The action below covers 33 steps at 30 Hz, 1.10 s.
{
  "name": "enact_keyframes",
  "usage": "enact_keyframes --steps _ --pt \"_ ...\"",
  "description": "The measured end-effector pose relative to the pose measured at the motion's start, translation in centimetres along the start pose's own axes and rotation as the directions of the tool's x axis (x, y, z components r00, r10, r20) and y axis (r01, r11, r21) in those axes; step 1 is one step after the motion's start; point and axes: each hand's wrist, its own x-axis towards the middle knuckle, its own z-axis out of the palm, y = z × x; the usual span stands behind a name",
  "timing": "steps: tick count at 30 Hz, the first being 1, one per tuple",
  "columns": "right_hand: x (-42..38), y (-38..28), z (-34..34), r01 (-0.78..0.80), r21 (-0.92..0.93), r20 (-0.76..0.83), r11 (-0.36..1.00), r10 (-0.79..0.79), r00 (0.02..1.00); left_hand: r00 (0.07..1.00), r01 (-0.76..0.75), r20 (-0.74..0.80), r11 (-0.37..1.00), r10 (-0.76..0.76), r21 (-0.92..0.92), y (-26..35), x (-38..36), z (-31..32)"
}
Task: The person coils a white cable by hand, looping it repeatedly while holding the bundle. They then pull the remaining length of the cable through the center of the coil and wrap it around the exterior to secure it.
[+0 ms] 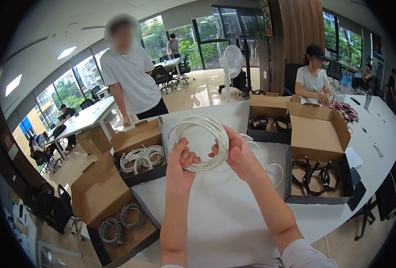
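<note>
Holding steady above the white table (233,223), a coil of white cable (201,142) is gripped from both sides. The left hand (181,161) is closed on the loop's lower left arc, fingers curled over the strands; the right hand (238,154) is closed on the right arc, thumb pressed inward. The ring is held upright, its open face turned toward the camera, so its plane runs left to right between the two hands, and neither hand is clearly nearer. The cable looks smooth, round and springy, wound in several loose turns. A loose white tail (276,172) is seen trailing toward the table at the right. Beside the left hand, an open cardboard box (139,138) of similar white coils is set; to the right, another cardboard box (318,134) with black cables (316,176).
</note>
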Motion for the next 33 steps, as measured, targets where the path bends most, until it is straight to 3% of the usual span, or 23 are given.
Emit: enact_keyframes --steps 3,6,11,16,20,26,29,33 --pt "-0.1 -0.5 -0.3 -0.063 -0.133 -0.045 0.989 0.058 0.997 1.000 -0.008 0.021 0.994 0.005 0.105 -0.5 0.0 0.2" --pt "-0.2 -1.5 0.1 -0.162 -0.182 -0.260 0.970 0.111 0.959 0.993 0.010 0.110 0.982 -0.031 0.191 -0.6 0.3 -0.3" --pt "0.1 -2.2 -0.1 -0.182 0.071 -0.348 0.981 0.195 0.917 0.923 0.012 0.365 0.959 -0.120 0.283 0.2 0.0 -1.6" --pt "-0.1 -2.7 0.5 -0.114 0.142 -0.406 0.983 0.163 0.899 0.914 -0.065 0.405 0.977 -0.022 0.201 -1.3 -0.5 0.3" --pt "-0.4 -2.9 1.5 -0.014 0.108 -0.447 0.994 0.061 0.892 0.840 0.052 0.536 0.996 -0.082 0.070 -1.6 0.1 -1.5" --pt "-0.2 -2.4 1.1 0.102 -0.148 -0.405 0.984 -0.154 0.901 0.898 -0.092 0.436 0.947 -0.053 0.307 -0.2 -1.9 0.7" --pt "-0.4 -2.7 1.4 0.063 -0.103 -0.398 0.993 -0.099 0.912 0.924 -0.109 0.383 0.946 -0.018 0.307 -0.2 -2.0 0.8" --pt "-0.8 -3.5 0.7 -0.153 0.012 -0.327 0.988 0.148 0.933 0.941 -0.096 0.337 0.932 -0.029 0.351 -0.2 -1.8 0.7"
